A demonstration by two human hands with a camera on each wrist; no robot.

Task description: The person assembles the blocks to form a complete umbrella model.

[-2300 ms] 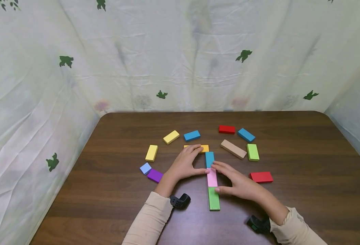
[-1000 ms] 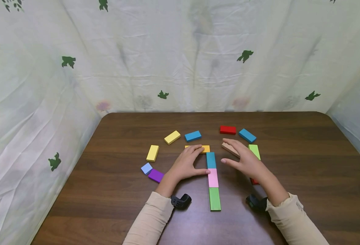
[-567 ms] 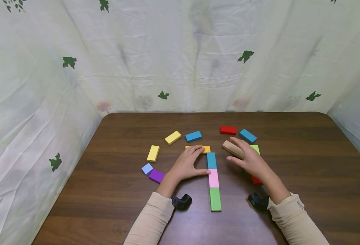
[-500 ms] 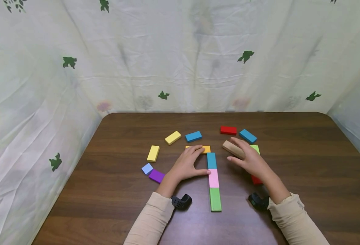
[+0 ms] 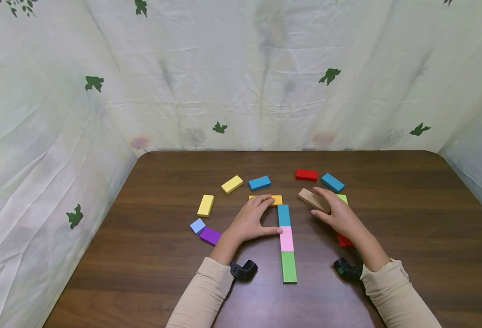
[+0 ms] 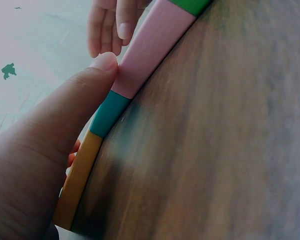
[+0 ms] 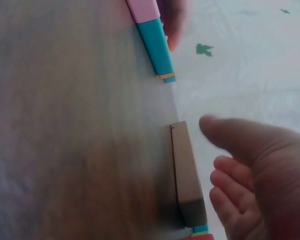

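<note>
My left hand [image 5: 249, 223] lies beside a line of blocks, fingers spread. Its thumb tip touches the pink block [image 5: 286, 239], and its fingertips rest on the orange block [image 5: 276, 200], partly covering it. A teal block [image 5: 284, 215] sits between orange and pink; a green block [image 5: 289, 268] forms the near end. Over the right end of a tan wooden block [image 5: 312, 199] is my right hand [image 5: 341, 218], thumb and fingers apart. In the right wrist view its thumb [image 7: 230, 135] stands clear of the wooden block [image 7: 188, 170], which lies flat on the table.
Behind are two yellow blocks [image 5: 232, 184], blue blocks [image 5: 259, 183] and a red block [image 5: 306, 175]. A light green block [image 5: 342, 198] and another red block [image 5: 344, 240] are partly under my right hand. A purple block [image 5: 210, 236] touches a light blue cube [image 5: 197, 226] at left.
My right hand has left the pink and green blocks and moved away to the right, over to the tan wooden block. Lately it has shifted slightly further right. My left hand stays put.
</note>
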